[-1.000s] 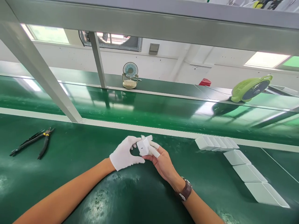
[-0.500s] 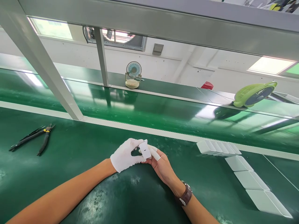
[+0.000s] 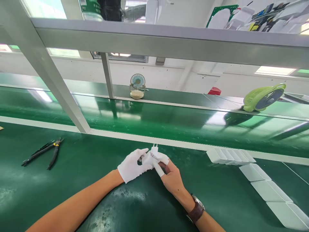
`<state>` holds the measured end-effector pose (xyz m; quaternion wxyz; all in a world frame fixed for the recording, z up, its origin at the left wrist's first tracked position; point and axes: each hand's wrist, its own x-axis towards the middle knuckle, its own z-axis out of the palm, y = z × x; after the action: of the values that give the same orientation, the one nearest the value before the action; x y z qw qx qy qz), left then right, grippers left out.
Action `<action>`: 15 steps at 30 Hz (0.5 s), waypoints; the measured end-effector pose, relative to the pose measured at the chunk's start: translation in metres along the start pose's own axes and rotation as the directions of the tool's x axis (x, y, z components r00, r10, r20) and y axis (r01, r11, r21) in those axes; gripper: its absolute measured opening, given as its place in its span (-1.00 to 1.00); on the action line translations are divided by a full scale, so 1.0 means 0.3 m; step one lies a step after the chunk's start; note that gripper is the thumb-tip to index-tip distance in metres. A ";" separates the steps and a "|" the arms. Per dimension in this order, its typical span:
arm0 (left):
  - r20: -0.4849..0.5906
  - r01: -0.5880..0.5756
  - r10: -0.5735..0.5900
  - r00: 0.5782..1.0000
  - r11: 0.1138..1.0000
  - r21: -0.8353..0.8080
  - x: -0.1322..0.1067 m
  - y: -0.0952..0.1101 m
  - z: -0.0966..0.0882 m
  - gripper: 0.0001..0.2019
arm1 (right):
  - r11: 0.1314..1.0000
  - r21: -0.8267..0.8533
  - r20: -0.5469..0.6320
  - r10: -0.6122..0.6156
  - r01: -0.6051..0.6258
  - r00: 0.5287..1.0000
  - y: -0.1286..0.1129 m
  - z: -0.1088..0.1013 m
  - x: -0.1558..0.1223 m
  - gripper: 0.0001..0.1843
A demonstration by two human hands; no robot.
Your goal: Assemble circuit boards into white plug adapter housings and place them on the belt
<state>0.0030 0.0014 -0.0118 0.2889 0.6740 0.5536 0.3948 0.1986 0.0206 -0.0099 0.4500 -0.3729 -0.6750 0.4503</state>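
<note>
Held between my two hands is a white plug adapter [image 3: 154, 149], its two thin pins pointing away from me toward the far edge of the table. My left hand [image 3: 134, 165], in a white glove, is closed around its left side with fingers and thumb. White finger covers are on the fingers of my right hand [image 3: 171, 175], which grips the adapter from the right. My fingers hide much of its body, and I cannot tell whether it is one piece or several. Both hands are just above the green tabletop [image 3: 116, 206].
Black-handled pliers [image 3: 55, 151] lie at left beside dark tweezers [image 3: 38, 149]. Several white trays [image 3: 272, 190] form an angled row at right. A grey post [image 3: 60, 80] and crossbar [image 3: 169, 42] frame the bench. Beyond stand a small fan [image 3: 137, 84] and a green fan [image 3: 262, 97].
The adapter has turned: its flat face with a small dark slot showed before, and now its pins show. My right fingers have shifted their hold. The camera view has tilted up slightly.
</note>
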 end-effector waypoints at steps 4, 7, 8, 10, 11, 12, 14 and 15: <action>0.034 0.021 -0.024 0.999 0.997 0.079 0.012 0.005 0.004 -0.70 | 0.884 -0.300 0.128 -0.335 0.358 0.934 0.009 -0.016 -0.006 -0.58; 0.005 0.046 -0.047 0.999 0.994 0.095 0.013 0.008 0.007 -0.70 | 0.807 -0.374 0.217 -0.404 0.458 0.889 0.009 -0.028 -0.007 -0.52; -0.003 0.058 -0.058 0.998 0.995 0.086 0.012 0.009 0.008 -0.67 | 0.789 -0.397 0.230 -0.409 0.469 0.883 0.010 -0.033 -0.006 -0.52; -0.002 0.091 -0.091 0.996 0.994 0.058 0.012 0.008 0.010 -0.67 | 0.762 -0.434 0.232 -0.422 0.481 0.877 0.013 -0.044 -0.003 -0.52; 0.007 0.106 -0.107 0.994 0.993 0.043 0.012 0.007 0.011 -0.68 | 0.753 -0.448 0.223 -0.429 0.483 0.875 0.017 -0.050 -0.001 -0.53; 0.017 0.118 -0.119 0.993 0.993 0.022 0.012 0.005 0.013 -0.70 | 0.742 -0.461 0.208 -0.442 0.486 0.873 0.021 -0.055 0.001 -0.54; 0.033 0.137 -0.135 0.990 0.990 -0.043 0.011 -0.001 0.018 -0.71 | 0.718 -0.495 0.170 -0.472 0.489 0.865 0.034 -0.062 0.004 -0.54; 0.038 0.142 -0.139 0.990 0.986 -0.083 0.011 -0.006 0.020 -0.72 | 0.706 -0.517 0.151 -0.482 0.484 0.863 0.040 -0.063 0.006 -0.54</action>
<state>0.0075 0.0053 -0.0157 0.3535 0.6264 0.5776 0.3861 0.2170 0.0311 -0.0173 0.4272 -0.2931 -0.8482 0.1098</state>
